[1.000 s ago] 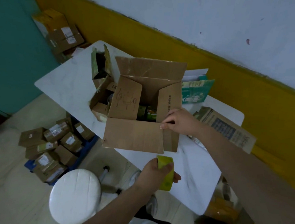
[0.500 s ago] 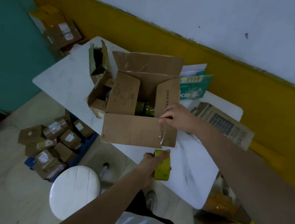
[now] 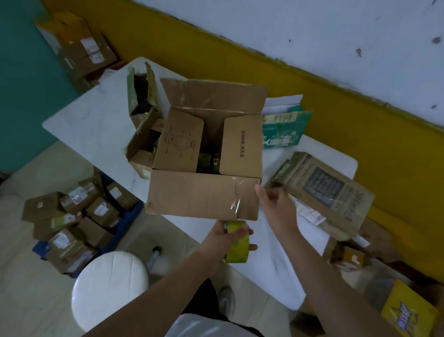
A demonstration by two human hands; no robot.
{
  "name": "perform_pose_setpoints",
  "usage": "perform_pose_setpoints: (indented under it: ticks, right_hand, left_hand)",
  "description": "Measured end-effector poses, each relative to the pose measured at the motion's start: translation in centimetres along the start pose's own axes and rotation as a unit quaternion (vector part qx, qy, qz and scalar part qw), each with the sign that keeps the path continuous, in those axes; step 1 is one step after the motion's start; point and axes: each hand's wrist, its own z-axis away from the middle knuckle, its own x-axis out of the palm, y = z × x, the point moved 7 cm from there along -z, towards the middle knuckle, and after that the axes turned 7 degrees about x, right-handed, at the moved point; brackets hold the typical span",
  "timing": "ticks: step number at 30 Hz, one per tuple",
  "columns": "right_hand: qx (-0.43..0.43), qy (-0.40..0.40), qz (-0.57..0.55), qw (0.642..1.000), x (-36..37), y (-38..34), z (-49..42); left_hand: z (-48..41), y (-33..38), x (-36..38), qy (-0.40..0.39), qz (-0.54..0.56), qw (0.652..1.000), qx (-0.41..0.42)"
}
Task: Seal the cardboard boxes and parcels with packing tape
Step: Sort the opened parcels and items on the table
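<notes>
Parcels [image 3: 76, 225] with white labels too small to read lie heaped on the floor far left of the left hand [image 3: 218, 244], beyond a white stool [image 3: 109, 290]. Just above that hand, on the white table [image 3: 91, 119], stands the open cardboard box [image 3: 199, 198]. Its left inner flap bears a line drawing, and its right inner flap bears a row of small printed characters that cannot be read. The left hand grips a yellow-green tape roll [image 3: 238, 247], and a clear tape strip [image 3: 237, 196] runs from it up the box's front flap. The right hand [image 3: 276, 208], fingers stretched out, is at the box's near right corner. Half a second ago it pressed the tape end onto the top edge. Right of it lies a flattened brown carton [image 3: 326, 191] with a dark printed panel.
</notes>
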Motion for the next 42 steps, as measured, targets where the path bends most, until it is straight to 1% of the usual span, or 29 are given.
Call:
perform_pose_setpoints:
  ticks: [1,2,3,4,6,7,10,14,19,21,23,24,25,27,28,29,30,31,32,33,35,37,40,42]
  right_hand:
    - [0.051,-0.07,-0.013,0.996,1.1,1.4,0.2]
    - [0.093,-0.14,-0.065,0.984,2.2,2.2,0.7]
    - [0.116,-0.192,-0.125,0.966,3.0,2.5,1.2]
    - [0.12,-0.225,-0.175,0.951,3.6,2.3,1.6]
    - [0.11,-0.256,-0.233,0.932,4.2,1.5,2.1]
    - [0.106,-0.258,-0.243,0.929,4.4,1.3,2.3]
    - [0.12,-0.24,-0.231,0.935,4.6,0.8,2.5]
    - [0.131,-0.215,-0.205,0.946,4.7,0.2,2.3]
    - [0.146,-0.221,-0.217,0.939,4.1,-1.3,2.3]
    - [0.138,-0.217,-0.223,0.94,3.6,-2.4,2.6]
    - [0.12,-0.214,-0.213,0.946,2.8,-3.7,3.0]
    - [0.104,-0.206,-0.183,0.956,2.3,-4.3,3.2]
    - [0.087,-0.183,-0.131,0.97,1.5,-5.0,3.4]
    - [0.024,-0.101,0.023,0.994,-0.9,-6.4,3.6]
    - [-0.024,-0.07,0.085,0.994,-1.9,-7.1,3.5]
    - [-0.081,-0.067,0.134,0.986,-2.4,-8.2,3.6]
    - [-0.136,-0.09,0.171,0.972,-2.6,-9.2,3.7]
    - [-0.174,-0.127,0.195,0.957,-2.6,-10.2,3.8]
    - [-0.186,-0.172,0.202,0.946,-2.4,-10.6,3.5]
    - [-0.181,-0.217,0.193,0.94,-2.1,-11.1,3.3]
    - [-0.17,-0.278,0.176,0.929,-1.6,-11.9,2.8]
    - [-0.186,-0.297,0.185,0.918,-1.1,-12.9,2.4]
    - [-0.222,-0.286,0.184,0.914,-0.9,-14.1,1.6]
    - [-0.262,-0.281,0.202,0.901,-0.7,-14.9,1.4]
  left_hand:
    - [-0.1,-0.1,-0.1,-0.004,-0.01,1.0,0.003]
    - [-0.1,0.0,0.0,-0.011,-0.022,1.0,0.004]
    - [-0.1,0.0,0.0,-0.02,-0.039,0.999,0.005]
    - [-0.1,0.0,0.1,-0.031,-0.056,0.998,0.003]
    - [0.0,0.1,0.1,-0.046,-0.085,0.995,-0.007]
    - [0.0,0.2,0.0,-0.049,-0.094,0.994,-0.014]
    - [0.2,0.7,0.2,-0.066,-0.118,0.991,-0.025]
    - [0.7,1.3,0.5,-0.065,-0.107,0.992,-0.019]
    - [0.8,2.4,0.1,-0.037,-0.14,0.988,0.047]
    - [1.2,3.5,0.1,-0.021,-0.16,0.984,0.079]
    - [1.7,4.9,0.2,-0.015,-0.174,0.978,0.11]
    - [1.8,5.7,0.4,-0.019,-0.18,0.976,0.12]
    - [1.9,6.4,0.5,-0.03,-0.179,0.975,0.13]
    - [2.0,8.0,1.0,-0.054,-0.194,0.969,0.141]
    - [2.1,9.0,1.2,-0.061,-0.218,0.963,0.146]
    - [2.2,9.9,1.3,-0.069,-0.238,0.958,0.147]
    - [2.3,10.7,1.5,-0.079,-0.245,0.955,0.143]
    - [2.3,11.3,1.8,-0.098,-0.241,0.956,0.135]
    - [2.3,11.8,1.9,-0.112,-0.239,0.957,0.122]
    - [2.2,12.3,1.9,-0.125,-0.241,0.956,0.108]
    - [1.9,13.1,1.9,-0.138,-0.23,0.959,0.095]
    - [1.6,13.8,1.9,-0.134,-0.2,0.967,0.088]
    - [1.3,14.5,2.0,-0.125,-0.157,0.977,0.072]
    - [1.1,14.6,2.0,-0.123,-0.153,0.978,0.067]
